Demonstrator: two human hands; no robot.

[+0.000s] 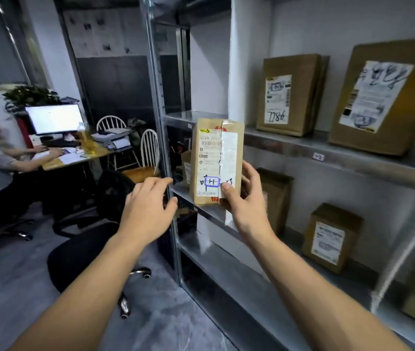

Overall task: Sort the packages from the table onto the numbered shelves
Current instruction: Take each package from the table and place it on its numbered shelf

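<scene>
Package [217, 162]: upright brown carton, labelled, taped; right hand [245, 201] gripping it; left hand [148, 209] spread, empty.

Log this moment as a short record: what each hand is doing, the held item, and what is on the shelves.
right hand: grips small package at its lower right corner, upright, label facing camera
left hand: open, empty, beside shelf post
upper shelf: two cardboard parcels, labels outward
lower shelves: more labelled parcels

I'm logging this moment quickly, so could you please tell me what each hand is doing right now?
Left hand: open, empty, beside the metal shelf post.
Right hand: closed on the small brown cardboard package.
</scene>
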